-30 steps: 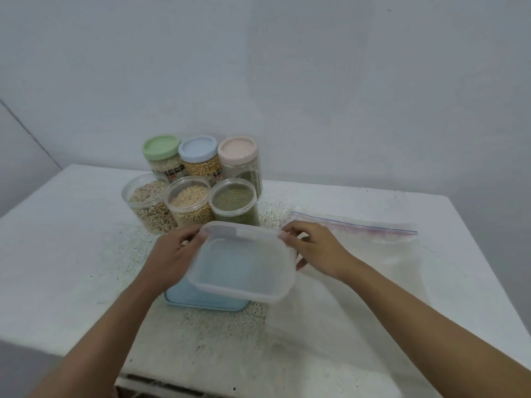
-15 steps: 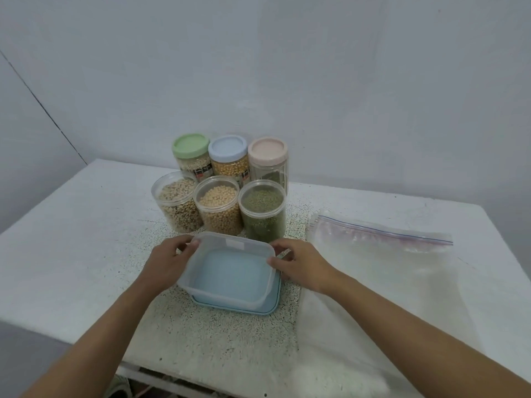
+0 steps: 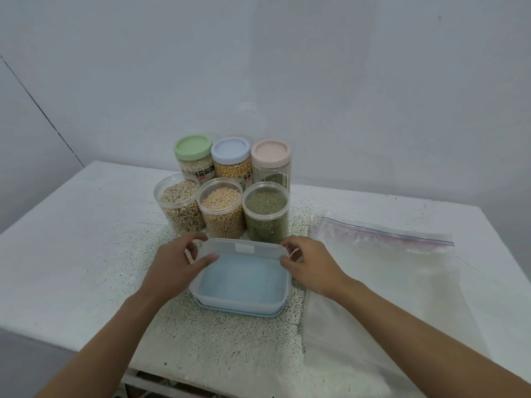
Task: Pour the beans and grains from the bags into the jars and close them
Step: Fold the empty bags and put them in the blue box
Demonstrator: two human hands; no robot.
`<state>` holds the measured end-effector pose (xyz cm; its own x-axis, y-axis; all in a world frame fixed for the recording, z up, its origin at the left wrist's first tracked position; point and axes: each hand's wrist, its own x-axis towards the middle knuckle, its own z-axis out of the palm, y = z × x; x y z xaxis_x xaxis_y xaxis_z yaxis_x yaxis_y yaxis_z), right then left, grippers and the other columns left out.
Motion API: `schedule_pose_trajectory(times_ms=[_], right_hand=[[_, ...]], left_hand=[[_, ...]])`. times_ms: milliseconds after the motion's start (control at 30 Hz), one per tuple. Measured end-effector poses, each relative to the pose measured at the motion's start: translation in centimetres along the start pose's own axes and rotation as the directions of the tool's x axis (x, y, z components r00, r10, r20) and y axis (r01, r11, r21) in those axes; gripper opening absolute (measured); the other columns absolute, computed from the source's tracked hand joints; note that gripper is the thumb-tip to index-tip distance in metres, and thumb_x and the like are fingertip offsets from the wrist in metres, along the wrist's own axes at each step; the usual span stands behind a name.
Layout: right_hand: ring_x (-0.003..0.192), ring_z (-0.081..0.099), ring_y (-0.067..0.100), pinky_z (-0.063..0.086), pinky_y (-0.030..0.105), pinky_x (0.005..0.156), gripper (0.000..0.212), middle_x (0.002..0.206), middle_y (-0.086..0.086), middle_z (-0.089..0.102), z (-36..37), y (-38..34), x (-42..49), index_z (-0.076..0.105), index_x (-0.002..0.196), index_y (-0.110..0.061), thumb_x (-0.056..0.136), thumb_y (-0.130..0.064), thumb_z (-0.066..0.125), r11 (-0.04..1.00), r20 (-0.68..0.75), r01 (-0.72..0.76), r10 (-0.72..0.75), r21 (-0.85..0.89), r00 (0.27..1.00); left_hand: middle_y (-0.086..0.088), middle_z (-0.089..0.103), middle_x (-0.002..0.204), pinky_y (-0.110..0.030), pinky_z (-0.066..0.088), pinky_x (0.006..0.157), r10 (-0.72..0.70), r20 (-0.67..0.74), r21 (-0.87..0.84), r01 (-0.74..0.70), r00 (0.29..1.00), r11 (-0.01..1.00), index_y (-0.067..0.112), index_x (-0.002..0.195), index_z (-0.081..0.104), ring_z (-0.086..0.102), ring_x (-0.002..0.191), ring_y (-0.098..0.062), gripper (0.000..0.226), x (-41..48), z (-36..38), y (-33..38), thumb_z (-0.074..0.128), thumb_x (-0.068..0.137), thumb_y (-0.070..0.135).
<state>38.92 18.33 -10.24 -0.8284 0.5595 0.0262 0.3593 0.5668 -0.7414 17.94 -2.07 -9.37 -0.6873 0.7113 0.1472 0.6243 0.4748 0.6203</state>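
White table [image 3: 71, 254], one in all, fills the lower view. A speckled patch covers its middle, and I cannot tell whether that is spilled grain or the surface itself. One clear zip bag [image 3: 388, 282] lies flat on the right side, its purple-lined mouth toward the wall. One clear rectangular tub [image 3: 247, 243] sits near the middle on one blue lid [image 3: 244, 313], whose rim shows under the tub's near side.

Six jars stand in two rows of three behind the tub. The back row is capped: the green-lidded jar [image 3: 194, 156], the blue-lidded jar [image 3: 231, 159] and the pink-lidded jar [image 3: 270, 162]. The front row stands open: the pale-bean jar [image 3: 179, 205] at left, the yellow-bean jar [image 3: 221, 209] in the middle and the green-bean jar [image 3: 265, 214] at right, each nearly full and close against its neighbour.

The green-bean jar stands just beyond the tub's far rim. The bag's left edge lies just beside the tub's right wall. Open tabletop stretches from the tub to the left edge, and the speckled patch runs down to the near edge.

Two bare forearms reach in from below. The left hand [image 3: 172, 268] grips the tub's far left corner, thumb hooked over the rim, fingers curled round outside. The right hand [image 3: 313, 265] grips the far right corner likewise, thumb on the rim.
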Motion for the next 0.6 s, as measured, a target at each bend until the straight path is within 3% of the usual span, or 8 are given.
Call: schedule_pose_trajectory(times_ms=[167, 300, 400, 600], right_hand=[[0.082, 0.065, 0.013, 0.056, 0.038, 0.080, 0.016, 0.093, -0.003, 0.068, -1.3, -0.1, -0.1, 0.071, 0.109, -0.018, 0.095, -0.027, 0.067, 1.000, -0.043, 0.013, -0.013, 0.004, 0.999], [0.079, 0.065, 0.011, 0.056, 0.035, 0.080, 0.012, 0.088, -0.007, 0.068, -1.9, -0.1, -0.6, 0.071, 0.106, -0.019, 0.096, -0.024, 0.066, 1.000, -0.022, 0.022, -0.021, 0.013, 1.000], [0.075, 0.065, 0.009, 0.055, 0.033, 0.077, 0.010, 0.081, -0.011, 0.067, -2.2, 0.3, -1.1, 0.072, 0.103, -0.020, 0.096, -0.022, 0.066, 1.000, -0.044, 0.019, -0.018, 0.020, 0.999], [0.069, 0.066, 0.011, 0.055, 0.032, 0.072, 0.010, 0.078, -0.007, 0.071, -4.5, 2.5, -2.7, 0.073, 0.090, -0.020, 0.095, -0.015, 0.065, 0.996, -0.230, -0.049, 0.064, 0.074, 0.971]], left_hand=[[0.009, 0.056, 0.076, -0.029, 0.045, 0.059, 0.123, -0.081, 0.128, -0.112, 0.989, 0.985, 0.036, 0.097, 0.066, 0.053, 0.064, -0.008, 0.020, 0.4, -0.4, 1.1, 0.078, 0.085, 0.045], [0.008, 0.059, 0.061, -0.027, 0.045, 0.057, 0.169, -0.024, 0.060, -0.167, 0.985, 0.984, 0.031, 0.086, 0.070, 0.054, 0.056, -0.008, 0.009, 0.4, 0.3, 2.7, 0.075, 0.089, 0.038], [0.010, 0.059, 0.060, -0.020, 0.042, 0.056, 0.251, -0.007, 0.010, -0.251, 0.968, 0.968, 0.028, 0.083, 0.071, 0.058, 0.062, -0.012, 0.012, 0.5, 1.3, 4.7, 0.072, 0.092, 0.036], [0.011, 0.062, 0.065, -0.014, 0.041, 0.057, 0.376, 0.084, -0.158, -0.361, 0.923, 0.919, 0.021, 0.086, 0.072, 0.057, 0.062, -0.011, 0.009, 0.3, 4.6, 10.4, 0.072, 0.094, 0.023]])
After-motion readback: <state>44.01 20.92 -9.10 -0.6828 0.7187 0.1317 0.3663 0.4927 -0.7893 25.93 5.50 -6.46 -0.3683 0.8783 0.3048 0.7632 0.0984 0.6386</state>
